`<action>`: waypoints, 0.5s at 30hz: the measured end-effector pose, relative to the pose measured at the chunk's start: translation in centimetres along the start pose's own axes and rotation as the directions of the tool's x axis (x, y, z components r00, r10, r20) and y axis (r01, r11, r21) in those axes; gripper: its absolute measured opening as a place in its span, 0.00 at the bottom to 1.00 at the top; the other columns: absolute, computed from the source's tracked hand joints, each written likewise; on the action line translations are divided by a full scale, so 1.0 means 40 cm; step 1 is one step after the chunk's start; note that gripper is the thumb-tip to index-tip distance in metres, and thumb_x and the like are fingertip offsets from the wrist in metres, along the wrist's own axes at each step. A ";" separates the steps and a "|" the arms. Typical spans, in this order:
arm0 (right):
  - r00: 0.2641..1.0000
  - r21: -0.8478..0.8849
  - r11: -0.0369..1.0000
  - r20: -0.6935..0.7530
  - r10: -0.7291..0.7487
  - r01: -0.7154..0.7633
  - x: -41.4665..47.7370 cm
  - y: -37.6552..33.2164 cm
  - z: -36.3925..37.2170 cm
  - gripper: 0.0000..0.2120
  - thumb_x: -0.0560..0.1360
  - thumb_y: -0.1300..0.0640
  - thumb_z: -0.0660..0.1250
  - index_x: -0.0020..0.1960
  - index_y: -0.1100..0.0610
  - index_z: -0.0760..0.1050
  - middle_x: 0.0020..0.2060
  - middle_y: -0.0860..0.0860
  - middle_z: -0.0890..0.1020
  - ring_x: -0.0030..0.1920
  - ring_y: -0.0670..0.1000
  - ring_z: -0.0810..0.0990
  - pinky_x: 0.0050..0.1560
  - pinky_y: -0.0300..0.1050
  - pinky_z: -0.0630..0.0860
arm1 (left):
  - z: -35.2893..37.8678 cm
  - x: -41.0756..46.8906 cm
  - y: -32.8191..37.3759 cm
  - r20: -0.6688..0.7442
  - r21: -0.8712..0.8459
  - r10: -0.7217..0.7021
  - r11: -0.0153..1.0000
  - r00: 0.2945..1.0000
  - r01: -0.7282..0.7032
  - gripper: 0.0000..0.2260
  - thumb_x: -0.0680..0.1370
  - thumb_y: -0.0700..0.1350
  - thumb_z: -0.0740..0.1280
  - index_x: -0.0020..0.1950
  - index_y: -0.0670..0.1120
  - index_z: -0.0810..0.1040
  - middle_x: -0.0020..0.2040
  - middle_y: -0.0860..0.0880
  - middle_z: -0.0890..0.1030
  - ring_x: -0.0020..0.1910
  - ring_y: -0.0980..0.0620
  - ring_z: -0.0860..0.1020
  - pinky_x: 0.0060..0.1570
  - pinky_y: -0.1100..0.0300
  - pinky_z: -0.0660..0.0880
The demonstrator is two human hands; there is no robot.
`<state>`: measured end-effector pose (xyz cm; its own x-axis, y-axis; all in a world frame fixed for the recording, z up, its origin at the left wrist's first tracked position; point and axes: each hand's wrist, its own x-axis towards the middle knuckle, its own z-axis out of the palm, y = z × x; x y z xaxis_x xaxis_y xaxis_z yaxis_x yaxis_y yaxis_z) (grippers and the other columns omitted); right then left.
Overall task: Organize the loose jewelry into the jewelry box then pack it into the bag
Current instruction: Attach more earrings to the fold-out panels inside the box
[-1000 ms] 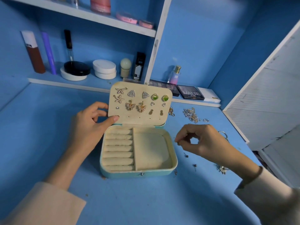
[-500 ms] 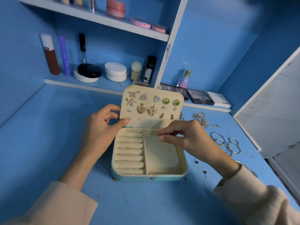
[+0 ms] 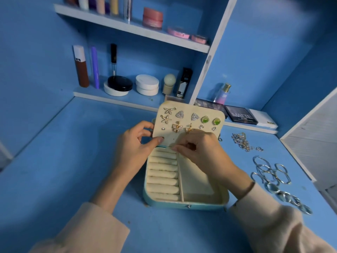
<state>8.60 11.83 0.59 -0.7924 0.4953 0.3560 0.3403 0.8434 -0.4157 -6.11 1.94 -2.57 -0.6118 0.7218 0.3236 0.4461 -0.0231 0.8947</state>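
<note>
Nearest are two pale sleeves, one at each lower corner. Between them, on the blue surface, stands the teal box, open, with its clasp facing the person. Inside, cream ring rolls fill the left half and a plain compartment fills the right. The left hand grips the upright lid at its lower left, thumb on the front face and fingers curled round the edge behind. The right hand reaches over the box with its fingers curled. Its thumb and forefinger are pinched narrow at the lid's lower edge, just beside the left thumb. Whether they hold anything I cannot tell. Pairs of earrings are pinned across the lid: stars, triangles, green stones and gold butterflies, one butterfly half hidden by the right hand. To the right of the box loose jewelry lies on the surface: a chunky chain nearest, silver hoops overlapping behind it, and a tangle of fine chain farther back. Behind the lid a low ledge carries a dark palette and a pink bottle. On the left shelf stand a brown bottle, a black compact and white compacts. A pink jar sits on the shelf above.
</note>
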 end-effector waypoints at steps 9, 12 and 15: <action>0.997 -0.003 0.997 -0.016 0.079 -0.079 0.006 -0.015 0.007 0.06 0.73 0.52 0.70 0.43 0.54 0.82 0.24 0.47 0.74 0.27 0.48 0.68 0.36 0.46 0.71 | 0.002 0.000 0.000 -0.002 0.000 -0.007 1.000 1.000 0.007 0.09 0.69 0.42 0.76 0.44 0.50 0.78 0.38 0.56 0.82 0.29 0.70 0.71 0.32 0.75 0.63; 0.997 0.012 0.997 0.004 0.079 -0.079 0.000 -0.014 0.006 0.05 0.75 0.55 0.69 0.46 0.55 0.83 0.28 0.50 0.79 0.30 0.52 0.73 0.38 0.47 0.74 | 0.001 0.000 -0.002 -0.001 -0.001 -0.010 1.000 1.000 0.010 0.09 0.69 0.42 0.76 0.45 0.49 0.79 0.39 0.55 0.83 0.29 0.70 0.71 0.32 0.75 0.63; 0.995 0.028 0.995 0.022 0.100 -0.101 -0.006 -0.011 0.008 0.07 0.76 0.57 0.66 0.50 0.55 0.82 0.32 0.50 0.82 0.33 0.52 0.76 0.41 0.50 0.75 | 0.001 -0.001 -0.001 0.005 0.011 -0.010 1.000 1.000 0.010 0.09 0.69 0.43 0.76 0.45 0.49 0.79 0.39 0.56 0.82 0.29 0.71 0.71 0.32 0.75 0.64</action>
<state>8.48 11.28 0.39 -0.7654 0.5725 0.2940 0.4042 0.7831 -0.4726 -6.11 1.95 -2.64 -0.6134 0.7252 0.3128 0.4469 -0.0078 0.8945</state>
